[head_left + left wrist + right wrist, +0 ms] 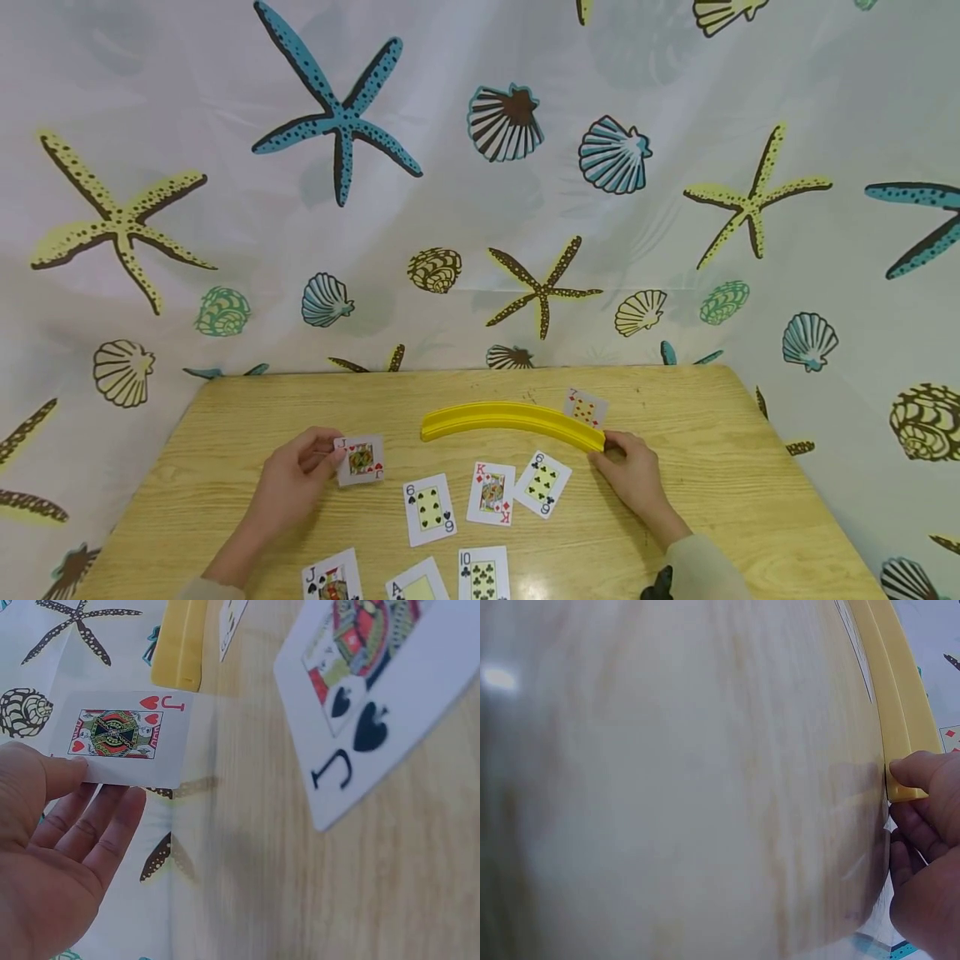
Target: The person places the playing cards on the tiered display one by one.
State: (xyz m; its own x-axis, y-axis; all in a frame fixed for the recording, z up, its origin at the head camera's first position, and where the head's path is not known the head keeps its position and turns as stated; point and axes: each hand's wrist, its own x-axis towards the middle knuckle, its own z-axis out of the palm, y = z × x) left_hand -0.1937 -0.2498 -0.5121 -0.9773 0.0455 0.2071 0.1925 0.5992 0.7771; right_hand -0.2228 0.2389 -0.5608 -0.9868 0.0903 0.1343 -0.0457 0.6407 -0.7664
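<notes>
Closest to me, at the near edge of the worktop (300, 400) and cut off by the view, are the jack of spades (332, 579), an ace (418, 583) and the ten of clubs (483, 575). Farther in, about midway between the worktop's near and far edges, lie the six of spades (430, 509), the king of diamonds (491, 493) and, just beside the king, the six of clubs (543, 484), all face up.

On the left-edge side, the left hand (288, 479) pinches the jack of hearts (360, 459) near one edge, thumb on its face. Toward the right edge, the right hand (633, 475) grips the right end of the yellow rack (510, 414), thumb on the near wall, the other fingers curled about the end.

The rack curves along the far half of the worktop; at its right end, toward the far right corner, is the seven of diamonds (582, 407), set in it or just behind it, I can't tell which. The patterned curtain (450, 192) hangs beyond the far edge.

I'd judge the step in hand as handling one card while steadying the rack. The next move calls for a light pinch that won't bend the jack of hearts, and a right grip firm enough to stop the rack sliding.
</notes>
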